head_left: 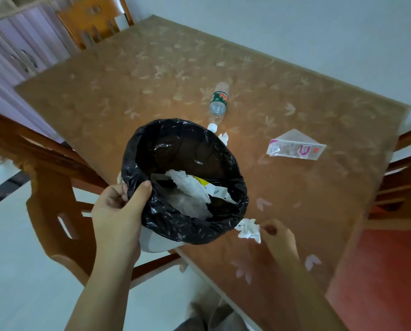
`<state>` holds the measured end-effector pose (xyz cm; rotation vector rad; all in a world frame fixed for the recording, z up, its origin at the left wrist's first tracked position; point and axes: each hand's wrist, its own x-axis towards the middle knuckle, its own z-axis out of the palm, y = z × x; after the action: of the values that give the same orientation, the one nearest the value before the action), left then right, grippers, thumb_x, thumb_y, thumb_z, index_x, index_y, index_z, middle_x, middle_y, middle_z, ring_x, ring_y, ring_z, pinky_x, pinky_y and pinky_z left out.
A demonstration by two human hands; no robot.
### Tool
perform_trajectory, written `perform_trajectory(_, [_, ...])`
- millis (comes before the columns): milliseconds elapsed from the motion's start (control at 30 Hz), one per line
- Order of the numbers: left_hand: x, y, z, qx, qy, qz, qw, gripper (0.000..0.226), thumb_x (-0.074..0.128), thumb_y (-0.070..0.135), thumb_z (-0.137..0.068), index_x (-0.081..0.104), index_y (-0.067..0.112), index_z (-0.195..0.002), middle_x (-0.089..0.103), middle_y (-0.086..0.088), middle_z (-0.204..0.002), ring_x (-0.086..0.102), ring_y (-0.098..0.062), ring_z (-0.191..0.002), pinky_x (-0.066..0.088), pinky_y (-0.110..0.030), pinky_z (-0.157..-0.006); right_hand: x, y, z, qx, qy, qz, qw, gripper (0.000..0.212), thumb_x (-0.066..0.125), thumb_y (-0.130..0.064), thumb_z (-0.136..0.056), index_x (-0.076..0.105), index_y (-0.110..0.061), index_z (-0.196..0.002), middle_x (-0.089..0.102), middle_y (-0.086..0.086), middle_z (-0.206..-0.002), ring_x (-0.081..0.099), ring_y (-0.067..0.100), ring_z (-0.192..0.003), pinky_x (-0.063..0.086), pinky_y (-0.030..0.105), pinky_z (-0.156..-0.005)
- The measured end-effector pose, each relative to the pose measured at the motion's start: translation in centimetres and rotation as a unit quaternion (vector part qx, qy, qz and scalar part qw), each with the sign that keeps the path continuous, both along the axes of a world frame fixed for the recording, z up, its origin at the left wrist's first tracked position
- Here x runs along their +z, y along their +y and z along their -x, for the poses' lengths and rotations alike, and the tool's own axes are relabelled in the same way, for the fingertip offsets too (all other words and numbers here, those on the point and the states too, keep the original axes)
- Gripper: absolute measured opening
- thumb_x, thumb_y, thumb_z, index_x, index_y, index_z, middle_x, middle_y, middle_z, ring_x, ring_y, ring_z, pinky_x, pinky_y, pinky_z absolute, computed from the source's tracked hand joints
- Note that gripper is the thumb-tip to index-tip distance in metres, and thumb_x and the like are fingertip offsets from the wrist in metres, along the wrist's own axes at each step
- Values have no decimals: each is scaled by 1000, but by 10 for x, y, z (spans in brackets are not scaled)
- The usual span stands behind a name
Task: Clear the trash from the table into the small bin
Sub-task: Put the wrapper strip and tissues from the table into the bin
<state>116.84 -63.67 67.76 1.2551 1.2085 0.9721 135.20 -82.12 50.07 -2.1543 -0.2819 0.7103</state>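
Hiding most of a second tissue scrap (224,137), the bin (160,244) with its black liner (187,218) is tilted at the table (132,75) edge. Left hand (118,211) grips its rim. Right hand (277,235) pinches a crumpled tissue (247,228) just beside it. Bottle (218,103) and wrapper (295,148) lie well apart beyond.
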Motion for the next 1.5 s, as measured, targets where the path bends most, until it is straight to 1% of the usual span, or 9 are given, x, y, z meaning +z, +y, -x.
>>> perform_trajectory(400, [-1, 5, 29, -50, -35, -5, 998, 24, 71, 26, -75, 55, 8, -80, 61, -7, -79, 60, -21, -79, 52, -29, -68, 96, -22, 20, -133, -47, -133, 981, 3, 64, -27, -67, 65, -29, -68, 70, -8, -64, 64, 9, -62, 50, 32, -56])
perform_trajectory(533, [-4, 5, 35, -66, -31, -5, 997, 21, 72, 26, -72, 54, 20, -65, 58, -8, -75, 56, -21, -74, 48, -29, -65, 141, -23, 25, -151, -115, -184, 965, 19, 67, -10, -75, 64, -27, -66, 63, -3, -72, 56, 15, -72, 45, 21, -65])
perform_trajectory(667, [-6, -2, 37, -105, -43, -11, 994, 27, 72, 22, -72, 48, 18, -62, 50, -6, -69, 49, -18, -68, 42, -28, -60, 183, -13, 45, -124, -136, -248, 951, 14, 65, -8, -78, 65, -21, -76, 65, 6, -82, 58, 18, -79, 47, 30, -76])
perform_trajectory(800, [-9, -16, 37, -141, -67, -5, 988, 31, 71, 18, -75, 44, 3, -68, 46, -12, -70, 45, -24, -68, 40, -35, -62, 203, 7, 69, -92, -145, -297, 939, 18, 63, 0, -77, 64, -18, -73, 62, -1, -70, 54, 10, -65, 46, 12, -59])
perform_trajectory(933, [-8, -34, 41, -156, -85, -3, 984, 34, 70, 14, -77, 41, 1, -68, 40, -11, -69, 40, -26, -67, 34, -40, -62, 201, 11, 89, 13, -159, -255, 954, 28, 63, 1, -78, 65, -27, -72, 66, -16, -65, 58, -4, -62, 46, 7, -62])
perform_trajectory(1067, [-4, -59, 40, -154, -89, -6, 984, 32, 71, 16, -76, 47, 21, -55, 39, -4, -61, 38, -24, -63, 34, -38, -58, 192, -8, 96, 98, -209, -190, 954, 23, 63, -9, -81, 66, -31, -89, 65, -20, -88, 59, -5, -83, 46, 9, -73])
perform_trajectory(1167, [0, -85, 30, -156, -88, -22, 984, 37, 71, 15, -75, 46, 27, -51, 35, 4, -58, 34, -16, -59, 30, -31, -56, 187, -36, 87, 96, -275, -160, 943, 20, 63, -11, -80, 66, -24, -95, 63, -17, -88, 57, -5, -86, 42, 4, -74])
perform_trajectory(1267, [1, -116, 15, -141, -87, -32, 986, 32, 72, 16, -75, 45, 20, -59, 35, 1, -62, 35, -17, -63, 32, -32, -59, 182, -80, 70, 89, -325, -110, 935, 19, 63, -12, -80, 66, -17, -99, 63, -6, -91, 58, 7, -89, 44, 14, -77])
perform_trajectory(1500, [1, -203, -18, -73, -69, -44, 994, 28, 69, 16, -78, 44, 10, -67, 43, -12, -71, 42, -24, -69, 37, -38, -64, 168, -214, 18, 78, -329, -83, 938, 16, 61, -15, -82, 65, -22, -96, 62, -8, -91, 60, 11, -85, 49, 26, -77])
